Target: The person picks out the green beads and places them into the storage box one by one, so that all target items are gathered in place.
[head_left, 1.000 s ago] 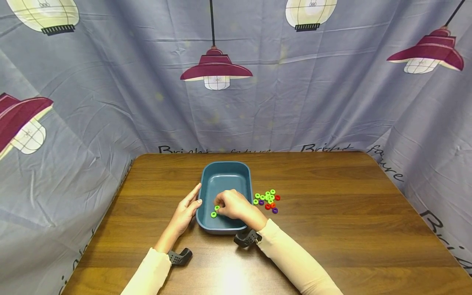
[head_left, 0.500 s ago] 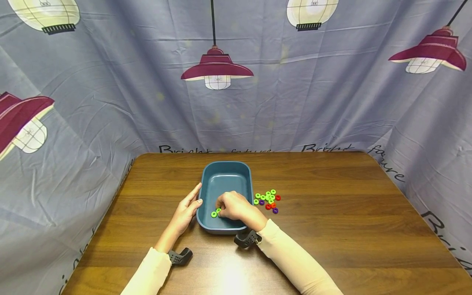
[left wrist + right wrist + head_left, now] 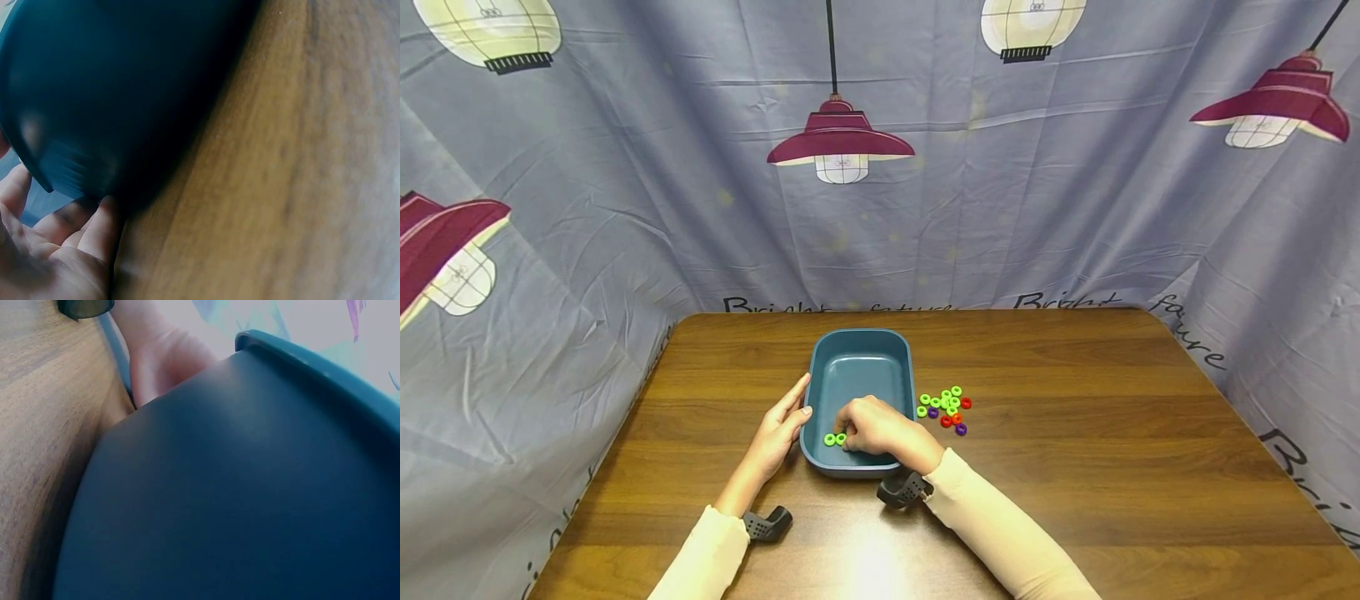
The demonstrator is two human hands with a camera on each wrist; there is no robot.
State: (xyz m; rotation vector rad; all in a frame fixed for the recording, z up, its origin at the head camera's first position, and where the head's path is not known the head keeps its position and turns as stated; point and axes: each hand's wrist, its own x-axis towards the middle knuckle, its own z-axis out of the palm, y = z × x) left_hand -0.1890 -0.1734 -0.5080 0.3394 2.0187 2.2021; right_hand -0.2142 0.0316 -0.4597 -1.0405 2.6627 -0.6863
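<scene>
A deep blue-teal plastic tray [image 3: 859,367] stands on the wooden table. My right hand [image 3: 872,427] reaches down inside its near half, fingers curled, with the fingertips at a green ring [image 3: 841,439]. Beside that one, a second green ring [image 3: 830,439] lies on the tray floor to the left. My left hand [image 3: 775,435] rests along the tray's left side, fingers extended, thumb at the rim. In the left wrist view its fingers [image 3: 103,231] touch the outer wall. The tray wall fills most of the right wrist view and hides the right hand; the left hand [image 3: 169,362] shows behind it.
Right of the tray lies a loose group of small rings: several green rings [image 3: 946,395], a few red rings [image 3: 946,422] and purple rings [image 3: 961,430]. A grey curtain [image 3: 880,242] printed with lamps hangs behind the wooden table [image 3: 1075,433].
My right hand has shifted slightly toward the near side inside the tray. The green ring at its fingertips has come nearer, and the two rings now lie side by side. The left hand stays put.
</scene>
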